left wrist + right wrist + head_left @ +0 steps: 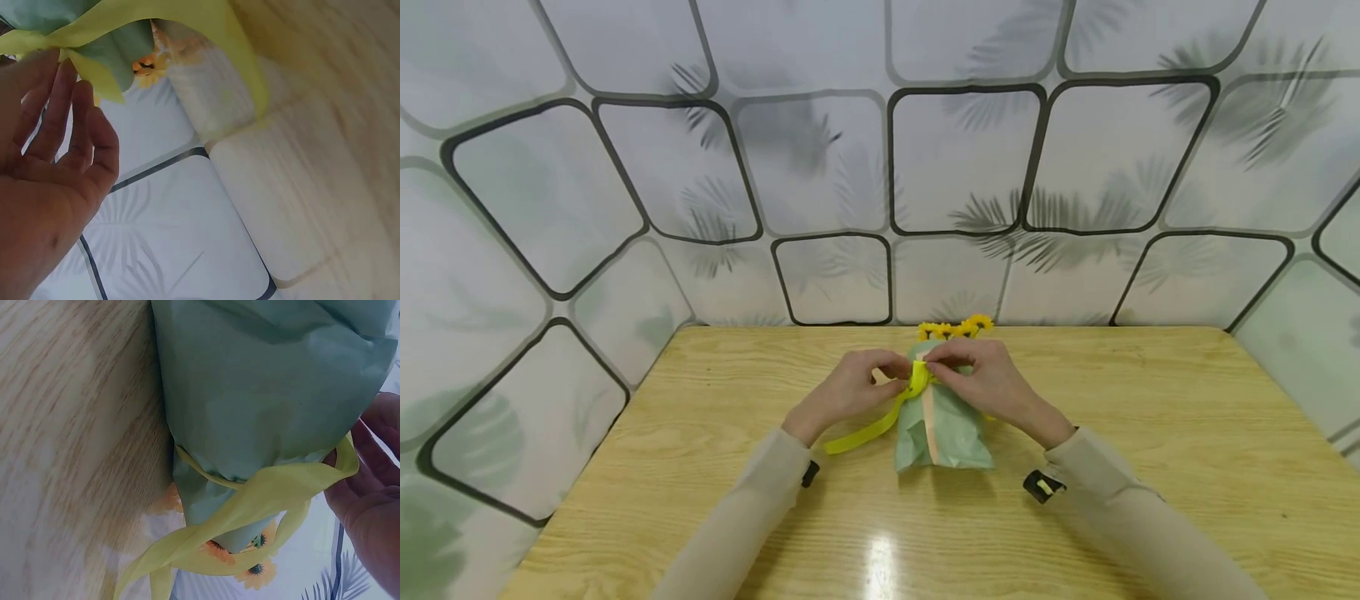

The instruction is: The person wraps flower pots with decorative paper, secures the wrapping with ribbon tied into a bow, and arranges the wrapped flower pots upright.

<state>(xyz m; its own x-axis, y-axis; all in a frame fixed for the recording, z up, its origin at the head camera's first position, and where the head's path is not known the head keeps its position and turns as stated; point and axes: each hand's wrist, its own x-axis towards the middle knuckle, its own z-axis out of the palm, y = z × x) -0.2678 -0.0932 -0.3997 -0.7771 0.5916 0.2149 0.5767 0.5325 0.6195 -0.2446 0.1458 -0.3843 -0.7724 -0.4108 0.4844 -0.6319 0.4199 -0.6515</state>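
Observation:
A bouquet wrapped in pale green paper lies on the table, its yellow flowers showing at the far end. Around its narrow part runs a yellow ribbon, with one long tail trailing left. My left hand pinches the ribbon at the gathered part, fingertips close together there in the left wrist view. From the other side my right hand holds the ribbon between thumb and fingers. Seen from the right wrist, a ribbon loop crosses the wrap toward the right hand, and loose tails hang past the flowers.
The wooden table extends to both sides of the bouquet. Behind it and at the sides hangs a white patterned cloth with dark outlines and leaf prints. Dark bands sit at both sleeve cuffs.

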